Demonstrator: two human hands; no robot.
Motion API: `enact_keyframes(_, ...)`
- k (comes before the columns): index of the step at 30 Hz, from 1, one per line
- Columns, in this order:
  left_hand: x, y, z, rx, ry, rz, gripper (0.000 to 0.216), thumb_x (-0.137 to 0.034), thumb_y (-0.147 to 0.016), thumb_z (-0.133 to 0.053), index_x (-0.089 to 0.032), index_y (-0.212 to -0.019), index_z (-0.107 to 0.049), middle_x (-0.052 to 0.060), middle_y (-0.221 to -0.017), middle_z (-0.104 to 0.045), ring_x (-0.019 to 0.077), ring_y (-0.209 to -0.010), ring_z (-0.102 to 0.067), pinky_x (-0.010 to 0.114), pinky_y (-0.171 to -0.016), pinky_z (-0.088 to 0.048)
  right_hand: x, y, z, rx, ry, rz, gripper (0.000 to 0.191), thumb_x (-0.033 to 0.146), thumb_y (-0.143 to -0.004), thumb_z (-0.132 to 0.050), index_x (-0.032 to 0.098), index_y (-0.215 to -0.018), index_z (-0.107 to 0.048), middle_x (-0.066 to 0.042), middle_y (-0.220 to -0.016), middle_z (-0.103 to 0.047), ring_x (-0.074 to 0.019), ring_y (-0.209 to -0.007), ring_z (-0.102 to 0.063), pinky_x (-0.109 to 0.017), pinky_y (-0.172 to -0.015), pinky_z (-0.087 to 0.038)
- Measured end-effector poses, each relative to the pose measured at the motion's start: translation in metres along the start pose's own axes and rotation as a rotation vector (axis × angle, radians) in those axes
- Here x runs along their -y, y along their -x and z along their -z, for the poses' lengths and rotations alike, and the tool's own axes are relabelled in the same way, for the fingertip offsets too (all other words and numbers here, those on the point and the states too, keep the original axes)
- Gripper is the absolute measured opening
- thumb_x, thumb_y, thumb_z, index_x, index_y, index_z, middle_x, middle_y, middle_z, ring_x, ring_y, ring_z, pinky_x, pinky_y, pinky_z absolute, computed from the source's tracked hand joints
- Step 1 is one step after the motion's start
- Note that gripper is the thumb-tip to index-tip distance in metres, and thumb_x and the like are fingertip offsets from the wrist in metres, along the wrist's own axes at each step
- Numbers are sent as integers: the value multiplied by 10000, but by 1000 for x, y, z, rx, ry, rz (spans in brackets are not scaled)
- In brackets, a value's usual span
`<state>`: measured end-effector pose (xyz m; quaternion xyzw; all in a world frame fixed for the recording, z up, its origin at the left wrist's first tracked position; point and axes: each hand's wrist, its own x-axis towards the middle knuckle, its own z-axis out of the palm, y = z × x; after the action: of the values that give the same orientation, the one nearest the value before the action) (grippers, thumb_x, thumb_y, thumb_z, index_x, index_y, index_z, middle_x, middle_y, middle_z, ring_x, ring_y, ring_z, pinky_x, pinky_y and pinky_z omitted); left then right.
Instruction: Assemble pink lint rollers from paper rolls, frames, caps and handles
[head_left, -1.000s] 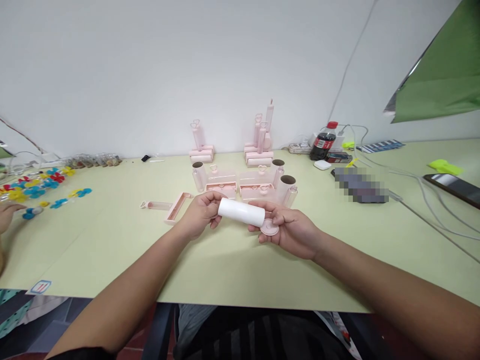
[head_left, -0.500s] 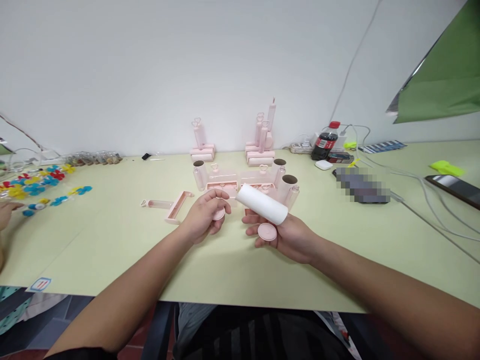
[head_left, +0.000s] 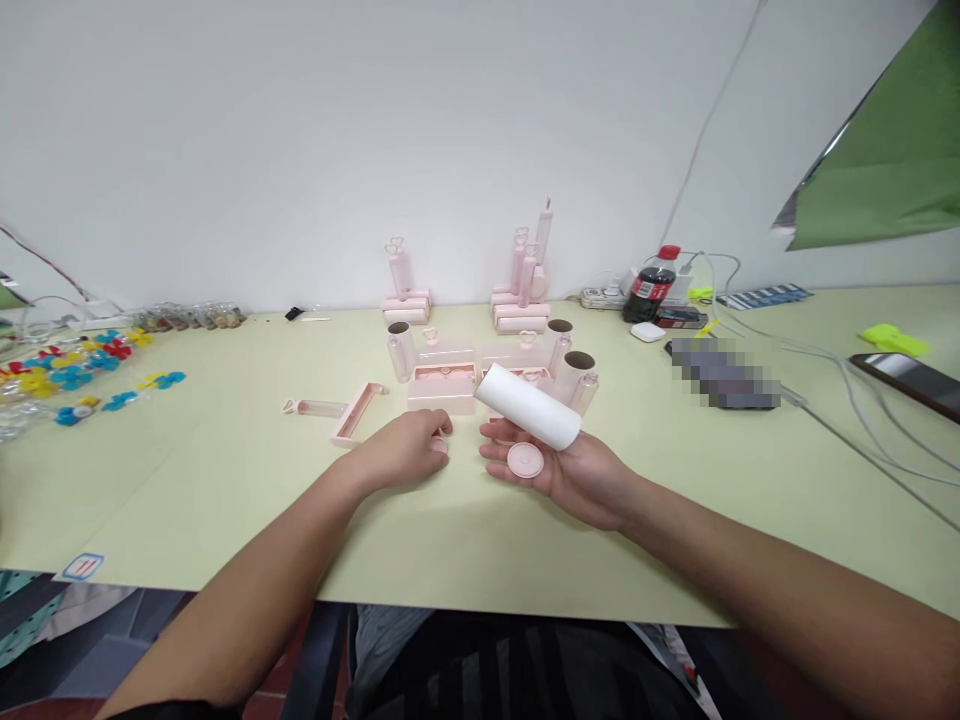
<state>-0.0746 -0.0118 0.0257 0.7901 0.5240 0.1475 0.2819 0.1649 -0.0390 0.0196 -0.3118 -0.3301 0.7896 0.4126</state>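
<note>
My right hand [head_left: 581, 470] is palm up over the pale green table [head_left: 225, 480], fingers curled under a white paper roll [head_left: 527, 405] that lies tilted across them. A round pink cap [head_left: 525, 460] rests in the same palm below the roll. My left hand [head_left: 405, 457] lies knuckles up on the table just left of it, fingers curled down over a small pink cap that barely shows at the fingertips. Right behind both hands stand pink trays [head_left: 442, 380] and cardboard-cored rolls [head_left: 574, 375].
A pink roller frame with handle [head_left: 341, 412] lies left of my left hand. Stacked pink roller parts [head_left: 517, 290] stand near the wall. A cola bottle [head_left: 649, 285], cables and a phone [head_left: 911, 372] are on the right; coloured plastic flowers [head_left: 67, 375] at far left.
My left hand let go of the roll's end, drew back holding a pink cap and dropped onto the table. My right hand kept the roll and cap, tilting the roll up.
</note>
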Motion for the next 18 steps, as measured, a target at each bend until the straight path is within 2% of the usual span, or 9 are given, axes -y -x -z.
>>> enact_keyframes(5,-1,2,12,-56,-206,-50,275,-337,-824,-575,-205,-1055,-644,82,-1043,-654,246,-853,-625,310,-701,-430,0,1,-1,18,7,-3,286,278,-852,-663,198,-1127,-649,-106,-1163,-674,-247,-1028,-679,-480,-999,-501)
enact_keyframes(7,-9,4,11,-122,-206,-149,253,-354,-871,-552,-209,-1058,-643,77,-1038,-647,223,-837,-623,310,-721,-441,0,1,-1,27,14,13,277,276,-846,-673,203,-1112,-649,-99,-1160,-672,-235,-1021,-680,-469,-1008,-489)
enact_keyframes(9,-21,7,3,-156,-159,-334,231,-354,-910,-531,-213,-1049,-650,66,-993,-650,193,-827,-619,294,-738,-453,-1,0,-1,47,11,38,241,292,-838,-680,188,-1056,-663,-97,-1147,-672,-225,-1018,-674,-446,-1000,-489)
enact_keyframes(12,-38,10,-19,-124,-158,-597,232,-372,-917,-546,-207,-1032,-661,68,-975,-655,175,-850,-625,260,-717,-467,-4,-2,-2,88,-11,54,222,321,-829,-683,170,-991,-679,-89,-1059,-691,-198,-950,-670,-380,-902,-529)
enact_keyframes(15,-45,9,-38,-186,-317,-671,265,-367,-945,-487,-181,-980,-673,84,-911,-656,184,-826,-623,263,-673,-471,-8,-3,-1,132,-44,33,217,316,-832,-672,167,-989,-688,-86,-1011,-702,-193,-901,-664,-358,-824,-540)
enact_keyframes(18,-42,6,-44,-263,-439,-732,286,-305,-965,-428,-178,-909,-678,71,-818,-640,180,-790,-606,268,-657,-471,-11,-3,0,163,-85,34,198,286,-843,-661,165,-994,-698,-90,-1020,-706,-209,-947,-656,-381,-860,-528)
